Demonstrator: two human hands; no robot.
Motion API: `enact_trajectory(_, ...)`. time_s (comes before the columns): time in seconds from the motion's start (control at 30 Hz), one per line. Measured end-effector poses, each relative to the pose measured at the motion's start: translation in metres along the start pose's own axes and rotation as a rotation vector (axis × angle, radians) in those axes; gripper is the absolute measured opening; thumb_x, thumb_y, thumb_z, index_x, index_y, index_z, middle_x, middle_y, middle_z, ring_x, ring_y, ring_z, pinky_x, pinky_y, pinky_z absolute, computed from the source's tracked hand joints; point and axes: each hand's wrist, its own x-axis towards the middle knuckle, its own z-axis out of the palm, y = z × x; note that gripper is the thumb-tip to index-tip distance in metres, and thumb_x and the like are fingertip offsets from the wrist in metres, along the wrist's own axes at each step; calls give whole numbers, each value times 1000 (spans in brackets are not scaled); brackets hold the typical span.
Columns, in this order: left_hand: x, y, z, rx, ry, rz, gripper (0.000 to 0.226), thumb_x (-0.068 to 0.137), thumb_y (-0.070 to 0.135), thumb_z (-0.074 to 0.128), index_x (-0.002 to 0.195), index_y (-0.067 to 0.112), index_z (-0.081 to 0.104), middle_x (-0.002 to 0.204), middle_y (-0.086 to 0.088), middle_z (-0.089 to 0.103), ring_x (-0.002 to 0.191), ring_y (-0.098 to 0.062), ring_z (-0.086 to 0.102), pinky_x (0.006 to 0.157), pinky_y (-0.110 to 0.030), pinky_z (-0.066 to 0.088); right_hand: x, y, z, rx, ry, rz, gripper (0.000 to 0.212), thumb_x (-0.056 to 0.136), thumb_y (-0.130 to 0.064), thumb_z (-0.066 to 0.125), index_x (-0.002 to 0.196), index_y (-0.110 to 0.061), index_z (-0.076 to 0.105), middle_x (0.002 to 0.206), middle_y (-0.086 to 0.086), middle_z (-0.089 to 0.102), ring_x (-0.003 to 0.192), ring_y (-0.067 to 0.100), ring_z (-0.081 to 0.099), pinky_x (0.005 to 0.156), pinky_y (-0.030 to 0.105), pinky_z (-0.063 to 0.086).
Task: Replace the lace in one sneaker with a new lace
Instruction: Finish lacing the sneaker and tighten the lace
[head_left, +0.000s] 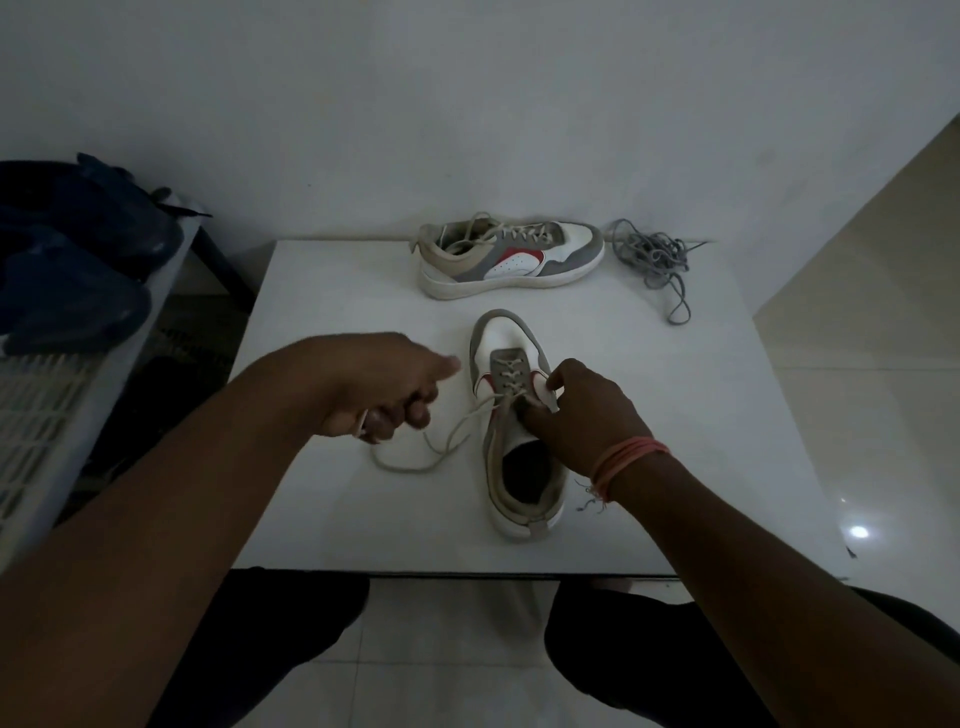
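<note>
While my right hand (576, 410) grips the tongue area of the sneaker (517, 426) right under it, my left hand (384, 389) pinches the old lace (441, 441) off to its side. New lace (654, 260) sits bunched well beyond my right hand, beside the other sneaker (511, 254).

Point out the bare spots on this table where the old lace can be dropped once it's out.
Bare white table shows along the near edge left of the near sneaker, and at the far left beside the far sneaker. Another patch lies right of the near sneaker, below the grey lace. It is crowded between the left hand and right hand, where the cream lace trails.
</note>
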Motion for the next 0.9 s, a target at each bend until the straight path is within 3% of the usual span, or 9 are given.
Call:
enact_trajectory(0.17,16,-12,26,299,13,-112,42,104,37,47,67,17,46,52,0,42,41,-12,28,44,-16,25,1,1,0,16,-24,-3,35,92,-48,63,108,-18,54,96,3,65,86,21,61,71,33,46)
enact_trajectory(0.3,38,-28,45,329,222,-65,35,99,36,60,82,7,52,72,-10,60,57,-22,58,53,-28,53,2,2,1,29,-5,-5,43,85,-53,67,111,-19,56,96,2,67,89,23,64,82,40,53)
enact_trajectory(0.4,45,-35,45,468,366,-22,56,82,53,77,95,4,52,88,-11,68,78,-29,74,73,-38,63,1,2,2,21,-7,-18,43,85,-51,67,110,-18,56,96,3,66,88,23,63,82,41,54)
enact_trajectory(0.5,47,-36,47,709,554,52,79,67,67,81,110,4,62,103,-13,69,93,-29,71,79,-31,54,1,3,1,2,0,-39,41,87,-49,65,110,-17,55,98,3,66,87,23,62,79,37,53)
enact_trajectory(0.6,52,-37,50,647,690,108,103,58,60,90,127,0,43,121,-19,56,112,-35,60,85,-36,47,2,2,0,-13,-8,-66,40,89,-48,64,111,-16,55,99,4,65,87,23,62,76,35,51)
enact_trajectory(0.73,61,-41,51,553,716,140,122,59,54,93,143,5,19,118,-20,55,105,-37,62,82,-40,52,1,3,1,-20,-6,-85,42,89,-49,64,111,-16,55,100,5,66,87,23,62,78,37,53)
enact_trajectory(0.8,66,-45,49,637,686,217,95,73,52,83,143,12,32,115,-19,57,104,-39,63,83,-40,50,2,3,1,-26,-4,-86,42,89,-50,64,112,-15,55,101,5,66,89,24,62,79,37,53)
enact_trajectory(0.87,65,-45,49,768,646,302,44,88,48,67,122,19,60,113,-14,57,104,-39,63,83,-39,50,3,3,1,-26,-6,-86,44,88,-51,64,112,-15,55,102,6,66,90,24,63,80,39,53)
enact_trajectory(0.9,64,-43,50,821,647,314,32,93,47,60,112,22,67,114,-12,57,106,-38,62,85,-39,49,3,4,1,-23,-5,-88,45,88,-52,64,112,-15,54,102,6,66,90,24,63,80,40,53)
